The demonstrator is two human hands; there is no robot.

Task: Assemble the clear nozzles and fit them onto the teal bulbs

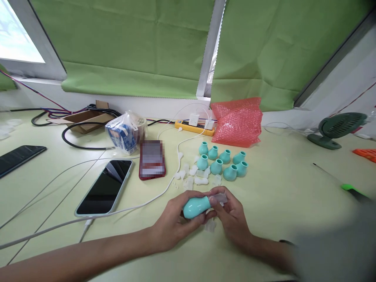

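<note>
My left hand (179,219) is closed around a glossy turquoise bulb-shaped piece (195,207), its narrow neck pointing right. At that neck, my right hand (230,213) pinches a translucent whitish plastic piece (219,198), which meets the neck's opening. Whether it sits inside the neck is hidden by my fingers. Just beyond my hands stand several similar turquoise bulb-shaped pieces (216,167) with open round tops. Several loose translucent plastic pieces (201,180) lie beside them, and another translucent scrap (210,225) rests on the table under my hands.
A phone (104,188) and a red-cased phone (152,159) lie left, with a white cable (141,204) crossing nearby. Behind are a wrapped blue package (125,133), a yellow power strip (195,128) and a red bubble-wrap bag (237,123). A green fan (337,127) and a screwdriver (351,190) are right.
</note>
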